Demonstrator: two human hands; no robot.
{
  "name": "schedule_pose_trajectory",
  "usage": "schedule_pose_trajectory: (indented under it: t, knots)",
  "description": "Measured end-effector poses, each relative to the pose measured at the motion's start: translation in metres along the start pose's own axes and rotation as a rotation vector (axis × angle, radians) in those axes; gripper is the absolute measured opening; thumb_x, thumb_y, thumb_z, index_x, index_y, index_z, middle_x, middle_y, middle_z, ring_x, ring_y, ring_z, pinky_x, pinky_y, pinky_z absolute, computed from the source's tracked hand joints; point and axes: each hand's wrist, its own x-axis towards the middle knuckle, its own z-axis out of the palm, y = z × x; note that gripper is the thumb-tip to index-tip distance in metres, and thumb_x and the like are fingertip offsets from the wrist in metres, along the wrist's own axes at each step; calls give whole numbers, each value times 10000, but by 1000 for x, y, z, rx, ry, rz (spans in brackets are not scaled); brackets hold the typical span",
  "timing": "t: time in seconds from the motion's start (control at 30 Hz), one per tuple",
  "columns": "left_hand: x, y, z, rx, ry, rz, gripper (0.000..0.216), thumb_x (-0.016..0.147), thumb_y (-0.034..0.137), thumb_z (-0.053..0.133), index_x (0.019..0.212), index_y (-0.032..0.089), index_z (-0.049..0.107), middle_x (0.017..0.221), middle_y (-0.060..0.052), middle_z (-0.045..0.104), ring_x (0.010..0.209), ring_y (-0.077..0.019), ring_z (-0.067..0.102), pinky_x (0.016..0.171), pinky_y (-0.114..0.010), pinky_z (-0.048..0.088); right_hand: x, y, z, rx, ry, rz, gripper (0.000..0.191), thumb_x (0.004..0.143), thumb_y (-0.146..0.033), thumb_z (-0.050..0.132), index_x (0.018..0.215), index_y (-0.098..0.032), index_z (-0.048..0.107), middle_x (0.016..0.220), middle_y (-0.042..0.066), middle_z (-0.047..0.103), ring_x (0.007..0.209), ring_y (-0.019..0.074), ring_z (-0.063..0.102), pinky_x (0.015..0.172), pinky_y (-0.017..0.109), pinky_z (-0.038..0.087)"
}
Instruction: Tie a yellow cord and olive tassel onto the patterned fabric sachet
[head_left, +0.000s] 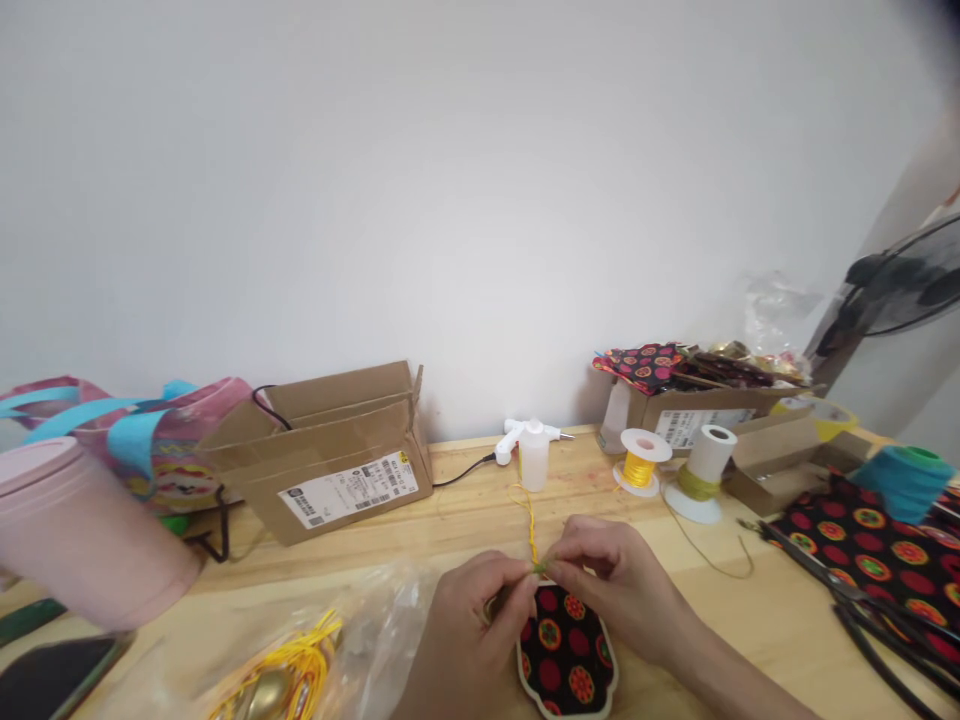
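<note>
1. The patterned piece (564,650) — black with red and orange motifs, pale-edged — lies at the near edge of the view, beneath the hands; the clock directions below are read from it, with 12 toward the wall.
2. The left hand (480,610), on the 10 o'clock side, is closed to a narrow pinch, thumb and finger gripping a bit of green thread (538,568) at the piece's top edge.
3. The right hand (626,580), at about 1 to 2 o'clock, pinches the same thread, its fingertips close to those of the left.
4. A yellow cord (532,530) runs from the pinch toward 12, ending in a loop near a small white bottle (534,460).
5. At 1 o'clock stand a spool of yellow cord (640,467) and, just right of it, a spool of olive cord (697,487), its loose end trailing on the wooden table (465,525).
6. Toward 2 to 3 o'clock, black-handled scissors (847,590) rest against patterned cloth (829,525).
7. At 9 o'clock, a clear plastic bag (386,620) lies by yellow cords (319,645) and a brass-coloured object (266,690); a cardboard box (330,460) sits at 10.
</note>
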Motion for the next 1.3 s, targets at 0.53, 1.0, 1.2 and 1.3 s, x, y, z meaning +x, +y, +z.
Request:
schedule_pose_trajectory:
  t: [0.53, 1.0, 1.2, 1.3]
  knots:
    - [-1, 2, 4, 12, 7, -46, 230, 788, 268, 457, 649, 197, 627, 553, 22, 516, 540, -107, 460, 509, -197, 330, -8, -4, -4, -391, 61, -259, 173, 826, -207, 444, 814, -175, 613, 621, 10, 505, 545, 106, 479, 490, 195, 372]
    - [1, 5, 5, -702, -176, -295, 364, 765, 400, 471, 517, 138, 524, 448, 45, 384, 451, -79, 292, 456, -217, 204, 0, -9, -17, -99, -92, -114, 138, 789, -207, 530, 713, -182, 642, 592, -19, 496, 565, 91, 477, 500, 189, 356]
    - [1, -3, 8, -981, -265, -471, 316, 655, 399, 611, 521, 125, 526, 452, 49, 394, 404, -47, 228, 426, -219, 111, -2, -7, -17, -120, -136, -182, 144, 814, -209, 502, 751, -198, 631, 627, -18, 499, 596, 91, 487, 524, 192, 359]
    - [2, -5, 10, -1042, -268, -481, 281, 632, 372, 641, 551, 117, 556, 443, 50, 408, 385, -37, 227, 415, -211, 113, -3, -4, -16, -136, -127, -215, 129, 815, -209, 499, 806, -206, 628, 639, -16, 497, 602, 93, 487, 528, 194, 358]
